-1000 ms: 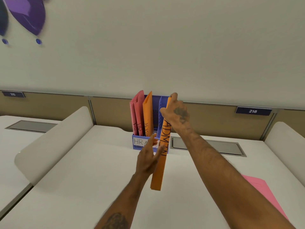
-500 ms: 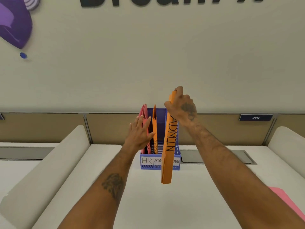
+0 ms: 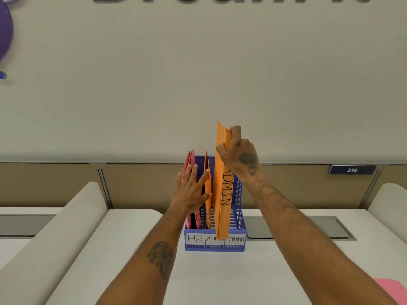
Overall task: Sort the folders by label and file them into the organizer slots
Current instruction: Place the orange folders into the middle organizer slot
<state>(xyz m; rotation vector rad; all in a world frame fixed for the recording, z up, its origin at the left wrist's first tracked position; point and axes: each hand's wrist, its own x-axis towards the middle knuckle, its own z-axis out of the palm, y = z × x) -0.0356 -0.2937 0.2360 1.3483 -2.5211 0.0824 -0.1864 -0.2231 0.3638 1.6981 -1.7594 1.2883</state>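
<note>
A second ago the orange ADMIN folder hangs low in front of the blue organizer, with its bottom end close to the counter. Now it is up higher. Its bottom end sits at the front of the organizer, over the middle label. The right hand grips the top of it, fingers curled tight round the edge.

The left hand has moved too. Before, it was down by the low end of the folder. Now it is up at the organizer with its fingers straight and spread. It touches the pink folders in the left slot and the filed orange folder in the middle slot. It holds nothing.

This looks like making room, so the ADMIN folder can go down into the middle slot. It may still be just in front of the slot and not in it; that is hard to tell from here.

The counter is white and smooth, with a grey flap set in it on the right. White curved dividers stand at the sides. A loose pink folder lies near, on the right. The far wall is pale, with a purple shape on the left and a number plate reading 216.
</note>
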